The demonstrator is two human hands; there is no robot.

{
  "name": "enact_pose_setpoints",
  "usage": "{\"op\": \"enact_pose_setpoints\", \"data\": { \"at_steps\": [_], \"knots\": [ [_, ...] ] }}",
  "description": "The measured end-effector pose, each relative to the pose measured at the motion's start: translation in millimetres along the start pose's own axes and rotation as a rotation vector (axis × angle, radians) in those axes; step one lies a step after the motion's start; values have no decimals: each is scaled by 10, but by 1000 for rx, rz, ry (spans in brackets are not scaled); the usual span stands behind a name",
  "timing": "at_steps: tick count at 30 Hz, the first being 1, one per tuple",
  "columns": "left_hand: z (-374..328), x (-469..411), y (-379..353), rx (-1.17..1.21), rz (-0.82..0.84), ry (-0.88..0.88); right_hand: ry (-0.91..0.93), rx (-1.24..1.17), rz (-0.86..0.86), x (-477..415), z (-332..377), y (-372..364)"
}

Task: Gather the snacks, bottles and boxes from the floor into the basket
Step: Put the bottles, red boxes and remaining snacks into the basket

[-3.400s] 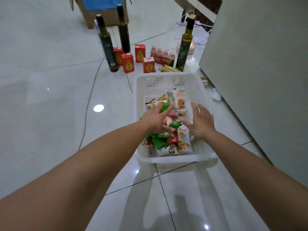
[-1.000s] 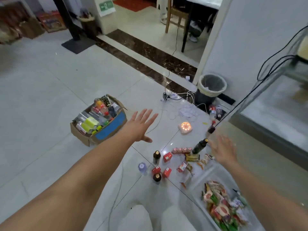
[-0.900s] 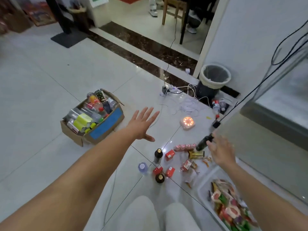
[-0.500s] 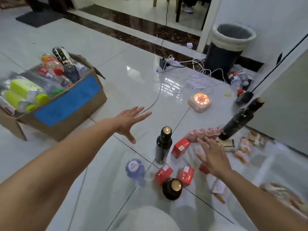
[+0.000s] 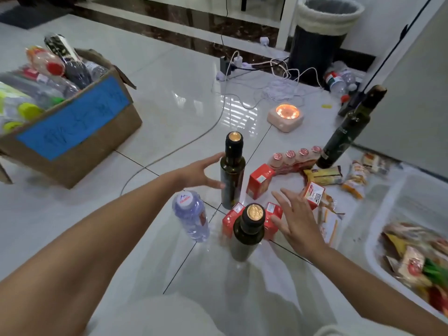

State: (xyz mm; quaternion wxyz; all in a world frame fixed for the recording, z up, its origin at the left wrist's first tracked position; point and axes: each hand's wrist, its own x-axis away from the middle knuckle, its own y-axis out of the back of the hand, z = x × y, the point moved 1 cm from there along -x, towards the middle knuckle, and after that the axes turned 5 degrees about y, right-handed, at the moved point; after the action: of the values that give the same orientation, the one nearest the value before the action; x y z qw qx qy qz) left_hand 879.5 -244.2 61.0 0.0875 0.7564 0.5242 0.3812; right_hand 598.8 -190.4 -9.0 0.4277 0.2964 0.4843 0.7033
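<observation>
Left hand [image 5: 198,174] moved onto dark bottle [image 5: 232,175], grip wide, right hand [image 5: 297,219] spread, empty

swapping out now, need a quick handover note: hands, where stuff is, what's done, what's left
Left hand: open, empty, at the middle dark bottle.
Right hand: open, empty, over the red boxes.
Done: basket, at right, holds snack packs.
Left on the floor: three dark bottles, water bottle, red boxes, pink bottle pack, loose snacks.
</observation>
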Motion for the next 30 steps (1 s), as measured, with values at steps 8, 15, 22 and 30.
{"op": "enact_pose_setpoints", "data": {
  "at_steps": [8, 15, 22, 30],
  "knots": [
    [-145, -46, -60, 132, 36, -33, 138, -183, -160, 321, 316, -5],
    [-212, -38, -86, 127, -17, -21, 76, -343, -131, 445, 724, -213],
    [-253, -75, -192, 128, -60, -32, -288, -872, -48, 363, 986, -239],
    [-224, -12, -196, 189, -106, -64, -414, -1061, -104, 511, 988, -222]
  ]
}}
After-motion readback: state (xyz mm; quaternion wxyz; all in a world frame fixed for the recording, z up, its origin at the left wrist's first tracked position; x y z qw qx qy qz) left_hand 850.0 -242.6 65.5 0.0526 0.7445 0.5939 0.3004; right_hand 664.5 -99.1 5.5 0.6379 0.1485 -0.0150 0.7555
